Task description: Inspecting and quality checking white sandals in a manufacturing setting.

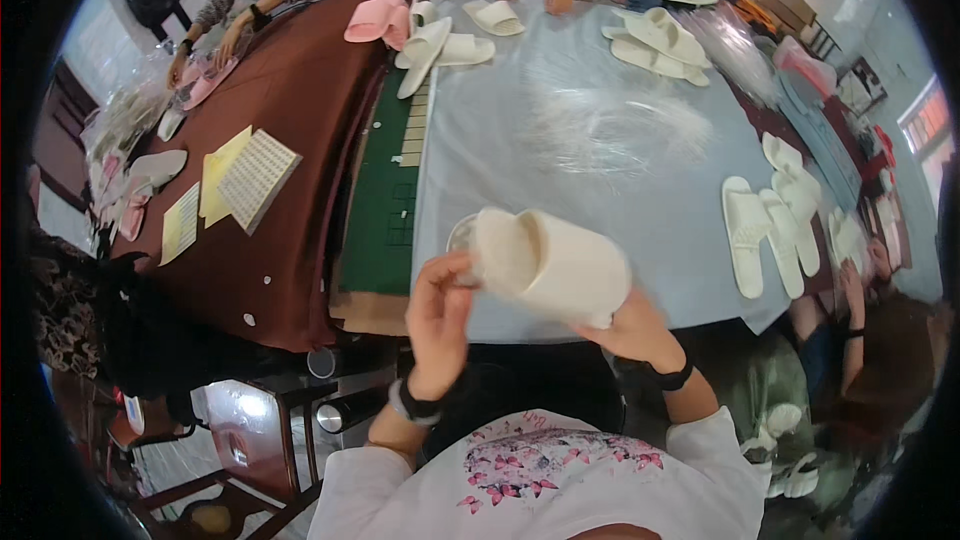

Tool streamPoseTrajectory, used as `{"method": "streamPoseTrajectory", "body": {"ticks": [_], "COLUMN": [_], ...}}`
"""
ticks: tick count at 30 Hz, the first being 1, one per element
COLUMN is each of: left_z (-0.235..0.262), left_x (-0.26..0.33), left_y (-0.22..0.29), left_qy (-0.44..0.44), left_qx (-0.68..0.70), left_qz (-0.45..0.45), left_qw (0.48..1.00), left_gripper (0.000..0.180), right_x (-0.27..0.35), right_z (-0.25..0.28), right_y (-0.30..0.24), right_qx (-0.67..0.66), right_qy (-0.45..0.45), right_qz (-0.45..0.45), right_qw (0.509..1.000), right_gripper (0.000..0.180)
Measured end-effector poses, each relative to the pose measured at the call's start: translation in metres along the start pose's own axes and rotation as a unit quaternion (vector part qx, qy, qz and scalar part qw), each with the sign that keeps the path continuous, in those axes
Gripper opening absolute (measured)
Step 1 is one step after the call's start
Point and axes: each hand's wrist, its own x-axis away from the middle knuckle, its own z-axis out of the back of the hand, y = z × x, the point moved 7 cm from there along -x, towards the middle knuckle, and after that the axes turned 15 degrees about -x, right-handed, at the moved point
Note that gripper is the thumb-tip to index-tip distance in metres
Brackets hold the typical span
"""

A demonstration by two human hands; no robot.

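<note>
A cream-white slide slipper (580, 262) is held up in front of me, above the near edge of the grey-covered table (480, 155). Its wide strap faces me, tilted to the right. My right hand (640, 330) grips it from beneath at the toe end, with the fingers partly hidden behind it. At the heel end, the fingers of my left hand (442, 310) are bent and pressed together against the sole's edge. Another pale rim shows behind the heel; I cannot tell if it belongs to a second slipper.
Clear plastic bags (620, 125) lie mid-table. White slippers (745, 240) rest at the right, more white slippers (660, 45) at the far right, and pink slippers (378, 20) at the far left. Sticker sheets (258, 180) lie on the brown cloth (300, 120). Several co-workers sit around.
</note>
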Motion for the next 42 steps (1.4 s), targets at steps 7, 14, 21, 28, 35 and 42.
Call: {"method": "streamPoseTrajectory", "body": {"ticks": [7, 14, 21, 28, 35, 42], "left_z": [-0.059, -0.056, -0.065, 0.014, 0.012, -0.015], "left_x": [0.038, 0.027, 0.014, 0.014, 0.027, 0.026], "left_y": [-0.038, -0.095, -0.110, -0.122, -0.117, -0.128], "left_qy": [-0.089, -0.103, -0.034, -0.013, -0.007, -0.119], "left_qx": [-0.144, -0.065, 0.053, -0.467, -0.512, -0.520], "left_qz": [0.054, 0.207, 0.151, 0.100, 0.038, 0.032], "left_qw": [0.984, 0.971, 0.987, 0.879, 0.858, 0.845], "left_gripper": [0.085, 0.103, 0.087, 0.071, 0.082, 0.088], "right_x": [0.031, 0.025, 0.013, 0.080, 0.092, 0.041], "right_z": [-0.034, -0.060, -0.054, -0.081, -0.003, 0.045], "right_y": [0.020, -0.009, -0.029, 0.119, 0.071, 0.034], "right_qx": [-0.779, -0.911, -0.853, -0.915, -0.288, 0.438], "right_qy": [-0.034, -0.251, -0.469, 0.203, 0.203, 0.341], "right_qz": [-0.174, -0.034, 0.161, -0.294, -0.166, -0.011], "right_qw": [0.602, 0.326, 0.161, 0.186, 0.921, 0.832], "right_gripper": [0.071, 0.069, 0.042, 0.031, 0.029, 0.063]}}
